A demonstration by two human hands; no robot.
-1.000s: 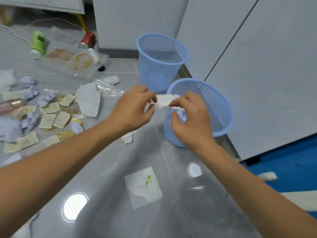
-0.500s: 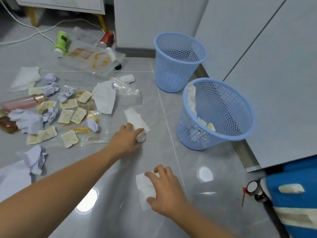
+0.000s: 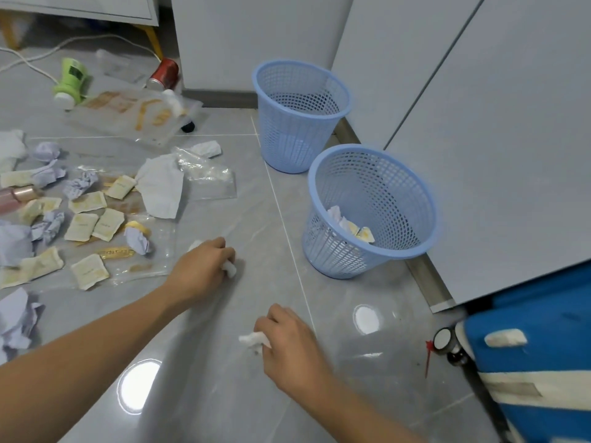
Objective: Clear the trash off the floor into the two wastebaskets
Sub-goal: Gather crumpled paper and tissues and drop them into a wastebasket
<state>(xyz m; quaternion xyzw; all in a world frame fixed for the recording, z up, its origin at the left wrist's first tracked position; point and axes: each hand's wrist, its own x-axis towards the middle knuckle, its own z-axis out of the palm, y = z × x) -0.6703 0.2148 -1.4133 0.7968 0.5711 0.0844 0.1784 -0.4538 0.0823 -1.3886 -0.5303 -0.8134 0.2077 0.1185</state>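
Note:
Two blue mesh wastebaskets stand by the white wall: the far wastebasket looks empty, the near wastebasket holds some crumpled paper and yellow packets. My left hand grips a crumpled white tissue low over the grey floor. Nearer me, my right hand grips a second white tissue, bunched in its fingers. Both hands are left of the near wastebasket.
Trash covers the floor at left: yellow packets, crumpled purple paper, a white sheet, clear plastic bags, a green bottle, a red can, a pink bottle. A blue object lies at the right.
A second ago both hands held a tissue over the near wastebasket. They dropped to the floor onto two flat tissues, and have now bunched them up in their fingers.

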